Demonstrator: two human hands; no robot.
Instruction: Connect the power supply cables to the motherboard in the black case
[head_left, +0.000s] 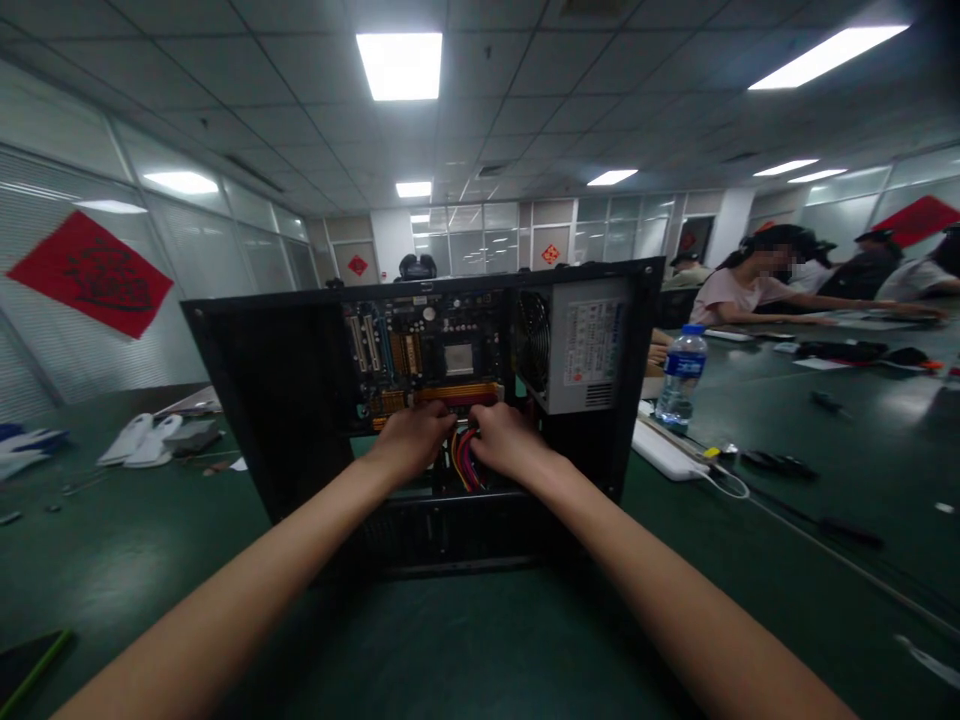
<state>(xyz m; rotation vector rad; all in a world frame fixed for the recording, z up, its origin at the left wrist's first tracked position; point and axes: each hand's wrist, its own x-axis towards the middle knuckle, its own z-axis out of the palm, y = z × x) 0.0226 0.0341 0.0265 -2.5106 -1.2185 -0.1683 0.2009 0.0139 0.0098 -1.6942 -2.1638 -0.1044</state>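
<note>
A wide green counter (450, 645) dully reflects the light. Bright rectangular panels (399, 66) glow in a gridded tile ceiling (487, 110). Along the left runs a glazed partition (187, 235) with blinds, bearing a red diamond-shaped hanging (94, 275); at the far end stand white pillars (390, 238), glass panes (499, 235) and doors (343, 252) with smaller red diamonds (550, 255)

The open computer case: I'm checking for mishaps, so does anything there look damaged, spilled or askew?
Nothing plainly stands out. The case stands on the green table, the power supply sits in its upper right corner, and coloured wires show between the left hand and right hand. What the hands cover I cannot judge.
</note>
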